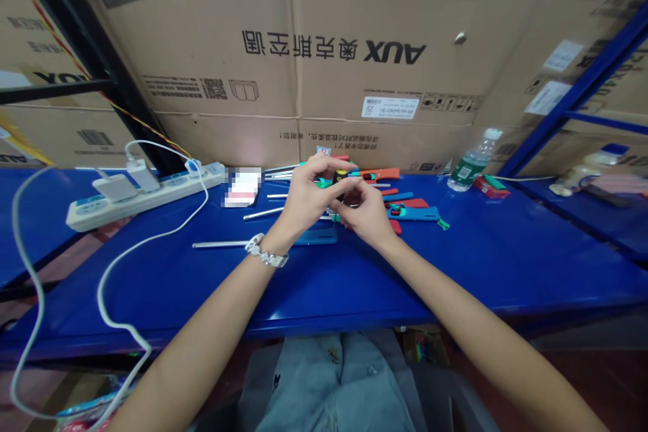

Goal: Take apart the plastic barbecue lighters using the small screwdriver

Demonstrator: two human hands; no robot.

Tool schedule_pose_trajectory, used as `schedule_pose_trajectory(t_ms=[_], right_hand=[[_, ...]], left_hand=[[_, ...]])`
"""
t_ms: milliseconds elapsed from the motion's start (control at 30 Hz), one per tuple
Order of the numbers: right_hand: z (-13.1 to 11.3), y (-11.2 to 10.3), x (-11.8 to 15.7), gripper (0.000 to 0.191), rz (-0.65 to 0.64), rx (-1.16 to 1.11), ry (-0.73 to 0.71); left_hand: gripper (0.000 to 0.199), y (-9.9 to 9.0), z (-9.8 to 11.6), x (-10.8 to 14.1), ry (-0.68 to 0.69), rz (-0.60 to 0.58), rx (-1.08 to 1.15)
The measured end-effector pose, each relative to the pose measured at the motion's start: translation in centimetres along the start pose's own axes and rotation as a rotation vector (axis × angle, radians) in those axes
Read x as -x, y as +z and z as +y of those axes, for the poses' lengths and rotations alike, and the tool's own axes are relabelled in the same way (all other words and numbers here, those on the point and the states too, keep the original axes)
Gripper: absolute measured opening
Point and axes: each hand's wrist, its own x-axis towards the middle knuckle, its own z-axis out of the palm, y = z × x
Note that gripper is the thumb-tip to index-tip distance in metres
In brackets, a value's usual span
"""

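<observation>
Above the blue table (324, 283), my left hand (310, 194) and my right hand (365, 210) meet. Between their fingers is a small black and yellow screwdriver (341, 177), upright with its thin shaft pointing down. The fingertips of my left hand are closed round its handle. My right hand's fingers are curled and pressed together near the lower end; what they hold is hidden. Behind and beside the hands lie several long-nosed lighters with red, blue and orange handles, among them a blue one (415, 214). Another blue lighter (316, 237) lies under my left wrist.
A white power strip (146, 196) with plugs and a looping white cable (109, 277) lies at the left. A plastic bottle (470, 165) and a red packet (491, 187) stand at the right. Large cardboard boxes (304, 13) rise behind the table, beside blue shelf posts.
</observation>
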Motion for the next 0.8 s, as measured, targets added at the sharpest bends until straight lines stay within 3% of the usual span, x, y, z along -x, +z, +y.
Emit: schedule_pose_trajectory(t_ms=[100, 200, 267, 333, 433, 500, 567, 700, 800], right_hand=[[-0.2, -0.5, -0.5, 0.047, -0.059, -0.02, -0.008], [-1.3, -1.6, -0.9, 0.04, -0.314, -0.09, 0.025], [-1.8, -1.9, -0.9, 0.037, -0.43, -0.105, 0.025], [-1.8, -1.7, -0.6, 0.036, -0.39, -0.064, -0.009], [-1.1, -0.8, -0.2, 0.04, -0.147, -0.001, -0.024], [-0.6, -0.4, -0.1, 0.045, -0.064, -0.016, 0.015], [-0.5, -0.6, -0.2, 0.043, -0.126, -0.065, 0.048], [-1.0, -1.8, -0.5, 0.034, -0.377, -0.111, 0.001], [-1.1, -1.7, -0.5, 0.033, -0.363, -0.03, -0.03]], left_hand=[[0.019, 0.0, 0.4, 0.1, 0.06, -0.054, -0.078], [0.031, -1.0, 0.8, 0.3, 0.036, -0.201, -0.004], [0.031, -1.5, 0.8, 0.4, -0.011, -0.23, 0.039], [0.025, -1.6, 0.5, 0.3, -0.027, -0.181, 0.039], [0.017, -0.9, 0.0, 0.1, 0.023, -0.033, -0.035], [0.018, -0.4, -0.1, 0.0, 0.068, 0.026, -0.113], [0.02, -0.3, 0.1, 0.1, 0.097, -0.01, -0.15], [0.033, -1.0, 0.6, 0.5, 0.065, -0.207, -0.013], [0.026, -1.3, 0.3, 0.4, 0.008, -0.178, 0.045]])
